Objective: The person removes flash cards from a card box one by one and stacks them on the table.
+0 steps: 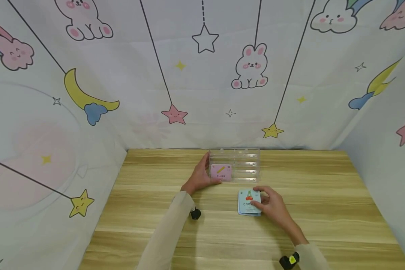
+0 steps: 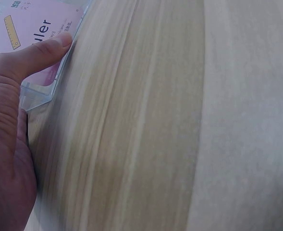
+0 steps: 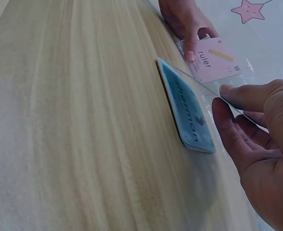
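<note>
A clear plastic divided box lies at the back of the wooden table, with a pink ruler card in its front left section. My left hand grips the box by its left side, thumb along the front edge near the card. In front of the box, my right hand pinches a light blue card with cherries between thumb and fingers at its right side. The right wrist view shows that card nearly edge-on, tilted up over a small stack of blue cards lying on the table.
The wooden table meets a white cloth backdrop printed with stars, rabbits and clouds. Cloth also hangs along the left and right sides. Narrow ridges divide the right half of the box into several slots.
</note>
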Motion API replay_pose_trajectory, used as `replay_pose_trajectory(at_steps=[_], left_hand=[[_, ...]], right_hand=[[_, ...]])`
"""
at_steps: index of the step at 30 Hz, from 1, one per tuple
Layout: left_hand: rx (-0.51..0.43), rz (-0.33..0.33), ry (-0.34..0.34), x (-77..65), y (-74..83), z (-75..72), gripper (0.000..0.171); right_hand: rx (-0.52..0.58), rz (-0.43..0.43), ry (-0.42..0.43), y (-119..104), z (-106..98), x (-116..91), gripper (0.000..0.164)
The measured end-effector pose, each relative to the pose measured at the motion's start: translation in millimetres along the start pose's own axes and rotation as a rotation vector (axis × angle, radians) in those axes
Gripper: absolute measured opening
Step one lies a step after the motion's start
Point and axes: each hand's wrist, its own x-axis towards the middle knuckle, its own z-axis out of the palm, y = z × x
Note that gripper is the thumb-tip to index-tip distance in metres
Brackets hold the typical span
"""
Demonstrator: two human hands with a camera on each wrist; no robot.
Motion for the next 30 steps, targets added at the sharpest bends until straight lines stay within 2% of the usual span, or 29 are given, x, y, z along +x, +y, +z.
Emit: replay_pose_trajectory(at_steps=[6,10,16,20,30], left_hand=[[0.004,-0.014,-0.002,-0.6,-0.8,0.2,0.132],[0.001,-0.010,0.001,-0.1,-1.6,0.3,0.131],[-0.006,0.007,0.000,0.9,-1.9,0.0,0.130],[-0.002,-0.003,-0.002,0.4,-1.1,-0.3,0.130],[0.004,0.005,-0.001,-0.4,2.1,-1.1,0.131]], right_hand=[[-0.022,0.012,0.001,3,5,-1,0.046],[-0.134,-0.013,0.002,5,6,0,0.046],[-0.277,-0.103,0.017,10,7,-1,0.048],[-0.306,-0.137,0.027,13,8,-2,0.048],[-0.326,-0.098,0.005,14,11,-1,0.047]])
